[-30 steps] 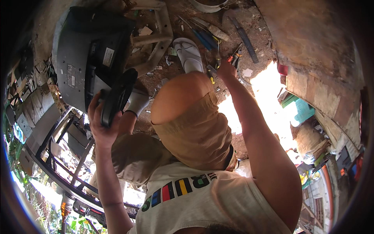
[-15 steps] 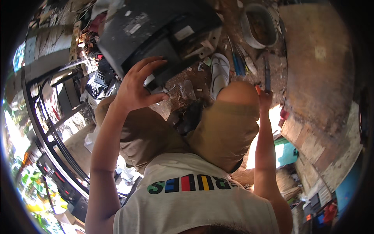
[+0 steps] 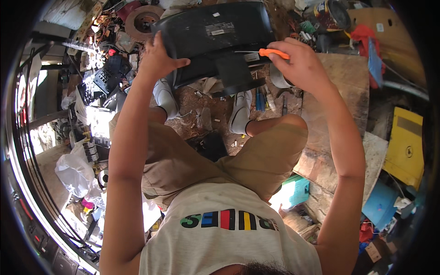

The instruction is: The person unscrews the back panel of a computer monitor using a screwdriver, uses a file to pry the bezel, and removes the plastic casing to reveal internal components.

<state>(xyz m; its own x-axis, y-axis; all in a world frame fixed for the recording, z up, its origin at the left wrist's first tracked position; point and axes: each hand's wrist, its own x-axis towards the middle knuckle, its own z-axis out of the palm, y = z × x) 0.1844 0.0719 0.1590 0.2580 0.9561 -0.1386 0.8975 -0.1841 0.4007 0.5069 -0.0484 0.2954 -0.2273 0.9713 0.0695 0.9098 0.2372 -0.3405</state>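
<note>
A black monitor (image 3: pixel 215 28) with its back toward me stands tilted in front of my feet, its stand (image 3: pixel 236 73) pointing toward me. My left hand (image 3: pixel 156 60) grips its left edge, with the thumb stretched over the back casing and the fingers along the side. In my right hand (image 3: pixel 300 64) is a screwdriver (image 3: pixel 274 53) with an orange handle, held between thumb and fingers. Its thin shaft points left across the back casing, just above the stand. Whether the tip touches a screw I cannot tell.
Several hand tools (image 3: pixel 260 100) lie on the dirt floor beside my right shoe (image 3: pixel 240 112). To the right is a wooden board (image 3: pixel 337 87), with a yellow panel (image 3: pixel 403 146) beyond it. Scrap parts and a plastic bag (image 3: pixel 73 172) crowd the left side.
My right hand has come up from beside my right knee to the monitor with the orange screwdriver. My left hand has settled on the monitor's left edge. The view has shifted.
</note>
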